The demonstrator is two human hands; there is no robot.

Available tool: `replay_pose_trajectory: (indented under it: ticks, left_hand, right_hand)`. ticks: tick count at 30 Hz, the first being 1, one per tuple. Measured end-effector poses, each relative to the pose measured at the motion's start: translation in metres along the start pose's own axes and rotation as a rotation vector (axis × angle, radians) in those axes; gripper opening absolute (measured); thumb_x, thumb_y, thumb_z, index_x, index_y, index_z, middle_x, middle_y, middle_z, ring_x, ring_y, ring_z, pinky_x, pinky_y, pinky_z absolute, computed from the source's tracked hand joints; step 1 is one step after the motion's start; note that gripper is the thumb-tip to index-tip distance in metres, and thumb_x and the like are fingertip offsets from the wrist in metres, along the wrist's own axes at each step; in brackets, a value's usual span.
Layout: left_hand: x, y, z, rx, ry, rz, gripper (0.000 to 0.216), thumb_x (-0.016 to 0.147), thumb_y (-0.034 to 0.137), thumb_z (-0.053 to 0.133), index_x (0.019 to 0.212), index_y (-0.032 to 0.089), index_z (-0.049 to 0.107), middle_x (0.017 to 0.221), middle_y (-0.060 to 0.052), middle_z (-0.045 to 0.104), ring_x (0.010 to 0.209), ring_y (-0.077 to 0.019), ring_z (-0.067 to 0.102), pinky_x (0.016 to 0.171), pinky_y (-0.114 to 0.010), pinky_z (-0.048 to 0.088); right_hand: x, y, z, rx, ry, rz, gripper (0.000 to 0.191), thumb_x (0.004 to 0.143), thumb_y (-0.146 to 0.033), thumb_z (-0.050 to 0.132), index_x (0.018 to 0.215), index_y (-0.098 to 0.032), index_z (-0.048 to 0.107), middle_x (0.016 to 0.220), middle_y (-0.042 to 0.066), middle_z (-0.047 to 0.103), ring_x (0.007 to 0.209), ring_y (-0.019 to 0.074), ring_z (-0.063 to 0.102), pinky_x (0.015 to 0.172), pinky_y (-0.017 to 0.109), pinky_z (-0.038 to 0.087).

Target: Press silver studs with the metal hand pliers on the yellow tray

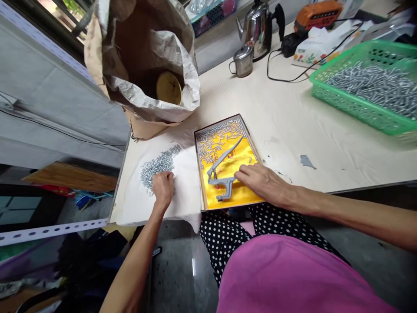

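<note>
My left hand (163,188) rests with curled fingers on a white cloth (185,182), its fingertips in a heap of small silver metal pieces (158,165). My right hand (260,182) lies palm down in a shallow tray with a yellow lining (234,198), fingers bent beside a grey hand press tool (223,171) that stands in the tray. More small metal pieces (219,135) fill the far end of the tray. What the right fingertips pinch, if anything, is hidden.
A large open paper sack (146,61) with a yellow tub (168,88) inside stands at the back left. A green basket (358,108) of metal pieces sits at the right. A kettle (259,28), a metal cup (243,61) and a black cable (293,78) lie behind.
</note>
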State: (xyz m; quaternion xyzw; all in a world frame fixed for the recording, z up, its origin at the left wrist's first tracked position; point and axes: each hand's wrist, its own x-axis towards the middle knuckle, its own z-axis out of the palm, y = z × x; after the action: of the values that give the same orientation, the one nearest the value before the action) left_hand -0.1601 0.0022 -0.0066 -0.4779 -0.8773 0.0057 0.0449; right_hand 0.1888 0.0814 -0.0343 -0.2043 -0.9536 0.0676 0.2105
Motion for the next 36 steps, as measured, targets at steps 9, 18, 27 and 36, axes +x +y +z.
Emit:
replay_pose_trajectory:
  ticks: [9,18,27,36]
  left_hand:
    - [0.006,-0.008,0.011,0.198,-0.074,0.184,0.035,0.097,0.019,0.044,0.095,0.012,0.078,0.102,-0.019,0.068,0.107,-0.0352,0.055,0.081,-0.040,0.045]
    - [-0.030,0.053,-0.026,-0.455,-0.008,0.207,0.017,0.084,0.029,0.060,0.086,0.017,0.073,0.080,-0.005,0.072,0.074,-0.0202,0.065,0.075,-0.032,0.050]
    - [-0.055,0.093,-0.049,-1.160,-0.409,-0.086,0.038,0.067,0.041,0.079,0.090,0.011,0.073,0.082,-0.006,0.073,0.059,-0.0117,0.059,0.059,-0.027,0.052]
    - [-0.076,0.112,-0.032,-1.188,-0.709,-0.296,0.035,0.065,0.039,0.087,0.072,0.011,0.067,0.053,0.000,0.062,0.043,-0.0088,0.053,0.045,-0.019,0.045]
  right_hand:
    - [0.009,0.027,-0.012,-0.258,0.109,0.155,0.020,0.100,-0.008,0.042,0.099,-0.016,0.060,0.089,0.008,0.060,0.077,0.0204,0.051,0.069,0.034,0.033]
    - [-0.004,0.000,0.012,-0.018,-0.027,0.050,0.021,0.102,-0.008,0.041,0.096,-0.019,0.059,0.088,0.004,0.061,0.075,0.0172,0.050,0.068,0.031,0.034]
    - [0.013,0.024,-0.005,-0.156,0.099,0.186,0.021,0.104,-0.013,0.041,0.105,-0.018,0.061,0.095,0.007,0.064,0.082,0.0200,0.050,0.070,0.034,0.030]
    - [-0.006,0.011,0.030,-0.006,-0.084,0.120,0.018,0.101,-0.014,0.047,0.093,-0.019,0.062,0.092,0.006,0.061,0.088,0.0218,0.046,0.074,0.033,0.029]
